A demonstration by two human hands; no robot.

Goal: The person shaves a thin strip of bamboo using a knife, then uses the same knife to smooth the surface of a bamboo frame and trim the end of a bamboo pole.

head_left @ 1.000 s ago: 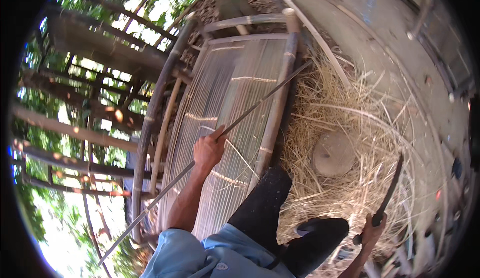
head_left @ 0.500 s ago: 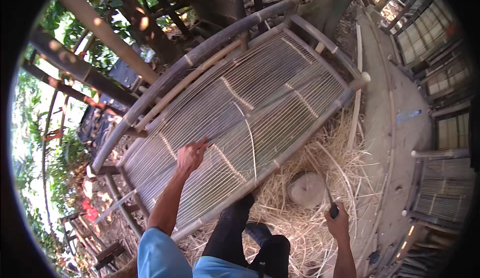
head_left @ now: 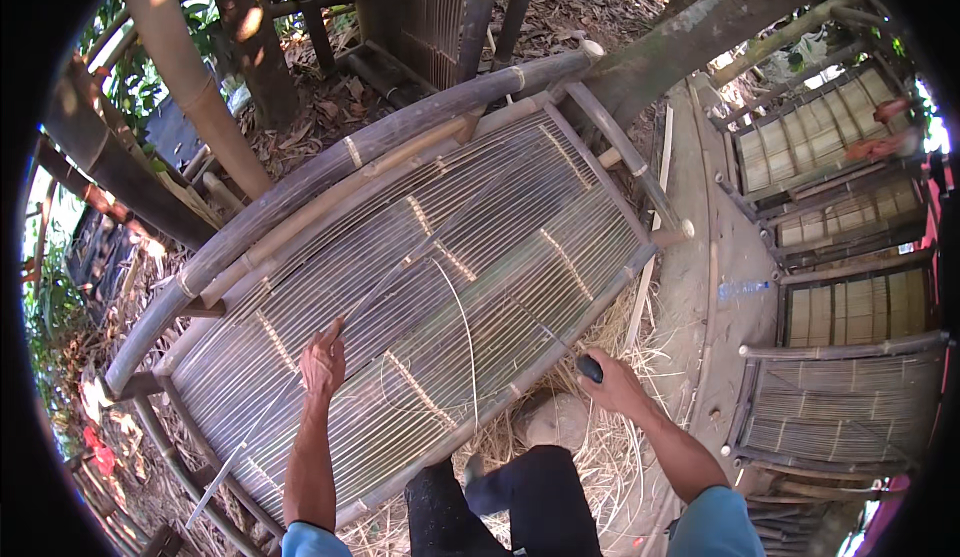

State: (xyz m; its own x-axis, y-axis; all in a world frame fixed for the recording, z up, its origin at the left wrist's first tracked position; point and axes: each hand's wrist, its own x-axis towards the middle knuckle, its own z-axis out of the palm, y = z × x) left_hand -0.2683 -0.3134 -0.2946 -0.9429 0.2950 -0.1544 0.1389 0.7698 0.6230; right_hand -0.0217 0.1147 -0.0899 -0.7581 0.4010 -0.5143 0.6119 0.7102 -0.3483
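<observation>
1 long, thin strip (head_left: 217, 484) is held in the left hand (head_left: 320, 362), left of the middle of the frame. The left fingers are closed around it, with the strip pinched near the thumb. It is laid on a slant, from the lower left up toward the upper middle of the frame, so part of it is seen on each side of the hand. The right hand (head_left: 612, 382) is placed well apart, right of the middle, so the strip is nearer to the left hand. By the right fingers, the black handle of a knife (head_left: 590, 368) is gripped. Its thin blade is pointed up and to the left, across the way the strip is slanted. Whether the bench (head_left: 350, 427) is touched by the blade cannot be told.

The strip looks straight, flat and narrow. Pale grey is seen at its low end. Its far end is hard to pick out from the slats. To its right, 1 bent, pale strand (head_left: 465, 317) is seen on the bench.
</observation>
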